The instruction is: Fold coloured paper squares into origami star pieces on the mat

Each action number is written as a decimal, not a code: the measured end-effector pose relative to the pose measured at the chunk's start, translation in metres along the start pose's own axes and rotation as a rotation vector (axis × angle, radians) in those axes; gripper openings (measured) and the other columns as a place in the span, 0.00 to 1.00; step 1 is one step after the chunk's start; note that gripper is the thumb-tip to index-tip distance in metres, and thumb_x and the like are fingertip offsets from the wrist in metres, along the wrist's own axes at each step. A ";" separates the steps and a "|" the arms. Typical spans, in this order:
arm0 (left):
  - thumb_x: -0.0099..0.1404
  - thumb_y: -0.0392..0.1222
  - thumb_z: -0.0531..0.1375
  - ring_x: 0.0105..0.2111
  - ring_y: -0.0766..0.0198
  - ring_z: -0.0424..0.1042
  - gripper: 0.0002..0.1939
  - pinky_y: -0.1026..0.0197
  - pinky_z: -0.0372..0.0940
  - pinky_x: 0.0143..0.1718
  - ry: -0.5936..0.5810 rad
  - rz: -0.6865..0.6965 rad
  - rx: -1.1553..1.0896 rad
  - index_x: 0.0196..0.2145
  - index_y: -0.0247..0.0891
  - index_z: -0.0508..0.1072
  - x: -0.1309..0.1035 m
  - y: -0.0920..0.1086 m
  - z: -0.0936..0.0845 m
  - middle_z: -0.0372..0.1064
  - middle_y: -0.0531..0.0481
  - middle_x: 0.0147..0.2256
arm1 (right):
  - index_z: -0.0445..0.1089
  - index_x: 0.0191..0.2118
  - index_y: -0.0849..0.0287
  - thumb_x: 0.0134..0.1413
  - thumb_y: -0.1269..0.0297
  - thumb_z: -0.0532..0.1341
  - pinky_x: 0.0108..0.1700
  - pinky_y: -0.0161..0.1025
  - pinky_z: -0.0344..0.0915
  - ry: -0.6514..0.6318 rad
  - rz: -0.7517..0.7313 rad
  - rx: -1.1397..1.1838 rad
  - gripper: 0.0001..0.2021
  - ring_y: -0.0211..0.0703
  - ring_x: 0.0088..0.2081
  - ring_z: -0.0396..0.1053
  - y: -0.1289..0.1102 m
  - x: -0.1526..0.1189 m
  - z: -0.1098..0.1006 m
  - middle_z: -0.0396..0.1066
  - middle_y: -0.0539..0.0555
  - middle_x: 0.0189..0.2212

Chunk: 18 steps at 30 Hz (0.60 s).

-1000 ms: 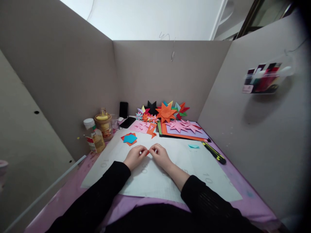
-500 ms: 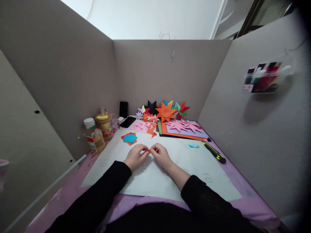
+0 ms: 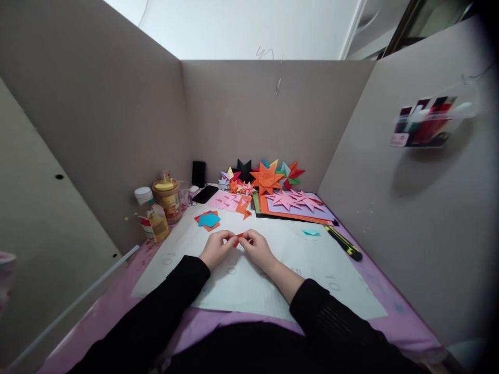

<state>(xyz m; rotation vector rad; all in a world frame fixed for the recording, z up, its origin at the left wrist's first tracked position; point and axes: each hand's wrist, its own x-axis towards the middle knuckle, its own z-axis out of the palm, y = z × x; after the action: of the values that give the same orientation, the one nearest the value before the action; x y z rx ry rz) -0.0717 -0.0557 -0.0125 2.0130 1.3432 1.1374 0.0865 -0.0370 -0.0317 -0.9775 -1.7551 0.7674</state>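
Between my two hands is a small orange-red paper piece (image 3: 238,238), pinched at its edges and partly hidden by the fingers. My left hand (image 3: 218,249) holds its left side, fingers curled. On its right side, my right hand (image 3: 257,249) grips it with thumb and fingers. Both hands are over the white sheet (image 3: 265,296). Beyond my left hand lie a blue paper pentagon (image 3: 209,220) and orange paper under it. A small folded turquoise paper (image 3: 311,232) rests to the right of my right hand.
A yellow-black cutter (image 3: 343,243) lies at the right. Folded paper stars (image 3: 267,177) stand at the back, behind stacked coloured sheets (image 3: 265,208). Bottles and a jar (image 3: 168,201) are at the left, near two black phones (image 3: 205,195). Grey panels surround the table.
The paper piece between my fingers has turned and shows more of its orange-red surface. My hands have stayed in nearly the same place. The view has shifted slightly.
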 end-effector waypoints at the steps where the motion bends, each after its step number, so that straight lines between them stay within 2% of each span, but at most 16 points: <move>1: 0.60 0.44 0.53 0.25 0.68 0.65 0.13 0.67 0.57 0.26 -0.012 -0.015 -0.012 0.26 0.35 0.73 0.000 0.000 0.000 0.70 0.52 0.25 | 0.64 0.24 0.59 0.49 0.66 0.56 0.31 0.34 0.58 0.001 0.009 0.006 0.06 0.37 0.28 0.62 0.000 0.000 0.000 0.64 0.49 0.25; 7: 0.58 0.45 0.54 0.24 0.68 0.64 0.12 0.67 0.56 0.25 -0.044 -0.026 -0.001 0.25 0.34 0.72 -0.001 0.000 0.002 0.69 0.52 0.24 | 0.65 0.25 0.60 0.48 0.67 0.55 0.31 0.34 0.58 -0.019 0.033 0.026 0.05 0.37 0.28 0.62 0.001 0.001 -0.001 0.64 0.49 0.25; 10: 0.58 0.44 0.54 0.26 0.68 0.65 0.11 0.67 0.57 0.25 -0.009 -0.003 -0.014 0.28 0.35 0.71 -0.001 0.002 0.002 0.68 0.52 0.25 | 0.65 0.24 0.60 0.47 0.69 0.55 0.31 0.34 0.57 -0.074 0.005 -0.020 0.05 0.37 0.28 0.61 0.001 0.000 0.001 0.64 0.49 0.24; 14: 0.58 0.42 0.54 0.26 0.67 0.64 0.10 0.66 0.56 0.26 0.012 0.035 -0.025 0.26 0.35 0.70 -0.001 0.003 -0.001 0.66 0.52 0.24 | 0.64 0.22 0.59 0.47 0.71 0.54 0.32 0.34 0.57 -0.115 -0.019 -0.063 0.06 0.36 0.28 0.60 -0.002 -0.002 0.005 0.63 0.48 0.23; 18: 0.59 0.43 0.54 0.27 0.67 0.64 0.10 0.66 0.57 0.27 0.109 -0.008 -0.109 0.25 0.35 0.68 0.002 -0.003 -0.005 0.65 0.52 0.25 | 0.65 0.23 0.60 0.47 0.71 0.54 0.32 0.33 0.57 -0.151 -0.033 -0.071 0.06 0.36 0.28 0.61 -0.005 -0.003 0.006 0.64 0.48 0.24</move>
<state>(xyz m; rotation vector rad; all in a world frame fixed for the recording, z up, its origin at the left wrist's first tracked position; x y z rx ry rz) -0.0770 -0.0531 -0.0111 1.8905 1.3107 1.3046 0.0805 -0.0423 -0.0313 -0.9566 -1.9352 0.7793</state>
